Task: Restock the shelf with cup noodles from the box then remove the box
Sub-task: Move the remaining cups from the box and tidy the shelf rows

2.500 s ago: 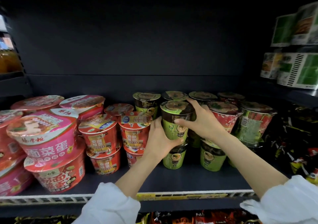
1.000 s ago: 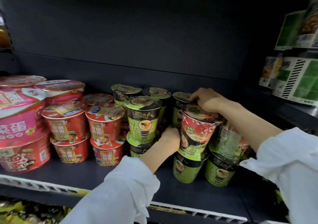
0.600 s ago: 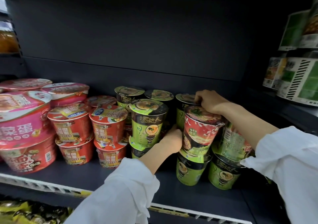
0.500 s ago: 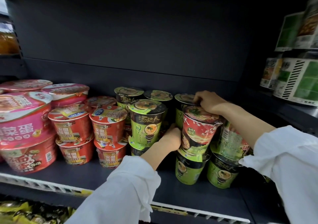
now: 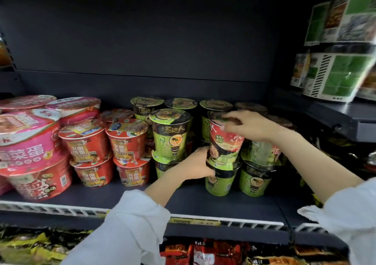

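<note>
On the dark shelf [image 5: 203, 201] stand stacked cup noodles. A red and green cup [image 5: 223, 142] sits on top of a green cup [image 5: 219, 180]. My right hand [image 5: 250, 125] grips the red cup over its lid. My left hand [image 5: 196, 164] holds the same cup at its base, where it meets the green cup below. To the left stands a taller green cup [image 5: 169, 134] on another green one. More green cups line the back row. The box is out of view.
Red bowl noodles [image 5: 126, 140] are stacked in twos left of the green cups, with large pink bowls [image 5: 26, 142] at far left. A side shelf at right carries white and green packs [image 5: 335, 75]. Snack bags [image 5: 203, 252] fill the shelf below.
My right hand has come forward from the back-row cup onto the red cup's lid. My left hand has shifted right to that cup's base. The view has tilted slightly.
</note>
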Demonstrator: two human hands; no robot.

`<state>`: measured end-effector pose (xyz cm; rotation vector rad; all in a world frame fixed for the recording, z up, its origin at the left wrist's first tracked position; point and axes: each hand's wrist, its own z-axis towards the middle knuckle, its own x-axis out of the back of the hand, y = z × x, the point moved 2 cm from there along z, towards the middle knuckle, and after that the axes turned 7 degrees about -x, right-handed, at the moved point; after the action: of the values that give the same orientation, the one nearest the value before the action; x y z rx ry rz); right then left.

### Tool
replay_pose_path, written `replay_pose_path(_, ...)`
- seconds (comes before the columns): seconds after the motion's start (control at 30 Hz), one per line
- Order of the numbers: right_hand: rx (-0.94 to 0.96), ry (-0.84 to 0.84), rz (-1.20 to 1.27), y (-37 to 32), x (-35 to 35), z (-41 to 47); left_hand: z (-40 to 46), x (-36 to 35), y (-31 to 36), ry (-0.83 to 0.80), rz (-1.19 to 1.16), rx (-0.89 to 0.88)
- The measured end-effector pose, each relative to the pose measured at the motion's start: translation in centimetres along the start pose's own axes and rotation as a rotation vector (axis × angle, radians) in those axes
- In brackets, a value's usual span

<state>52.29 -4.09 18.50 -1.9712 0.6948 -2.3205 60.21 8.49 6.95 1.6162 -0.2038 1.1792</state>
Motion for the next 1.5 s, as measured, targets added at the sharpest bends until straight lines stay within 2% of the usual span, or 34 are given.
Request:
replay_pose_path(0.1, 0.002, 0.014, -0.018, -0.5, -0.4, -0.4, -0.1, -0.7, 0.5, 0.073, 0.091, -0.024)
replay_pose_path(0.33, 0.057, 0.040, -0.046, -1.4, -1.1, -1.3, -1.3, -1.3, 0.1, 0.301, 0.059, 0.045)
replay_pose_path(0.5, 0.114, 0.090, -0.026, -2.9, -2.1, -1.1, -1.9, -1.7, 0.5, 0.393, 0.145, 0.160)
replay_pose_path(0.6, 0.108, 0.100, 0.001, -2.6, -2.2, -0.7, -1.8, -2.2, 1.0, 0.424, 0.253, 0.166)
replay_pose_path(0.77, 0.036, -0.004, 0.178, -1.2, -1.5, -0.1, -2.0, -2.1, 1.2, 0.391, 0.496, 0.087)
replay_pose_path(0.9, 0.024, 0.170, -0.169, -1.7, -1.5, 0.2, -2.6, -0.2, 0.5, 0.343, 0.792, -0.054)
replay_pose_path(1.0, 0.092, 0.200, -0.170, -2.4, -1.7, 0.6, -2.7, 0.6, -0.6, 0.274, 0.806, -0.111)
replay_pose_path(1.13, 0.130, 0.120, -0.077, -1.8, -1.4, 0.8, -2.8, 0.8, -1.2, 0.256, 0.779, -0.141)
replay_pose_path(1.27, 0.168, -0.054, 0.045, -1.2, -0.7, 0.2, -2.8, 0.8, -0.5, 0.266, 0.812, -0.139)
replay_pose_path(1.4, 0.132, -0.241, 0.298, -1.3, 0.3, -0.3, -2.9, 1.0, -0.4, 0.247, 0.812, -0.135)
replay_pose_path(1.43, 0.122, -0.213, 0.297, -1.5, 0.2, -0.2, -3.0, 1.0, -0.5, 0.246, 0.807, -0.134)
replay_pose_path(1.5, 0.121, -0.029, 0.116, -2.2, -0.3, 0.0, -3.0, 1.0, -0.3, 0.246, 0.805, -0.133)
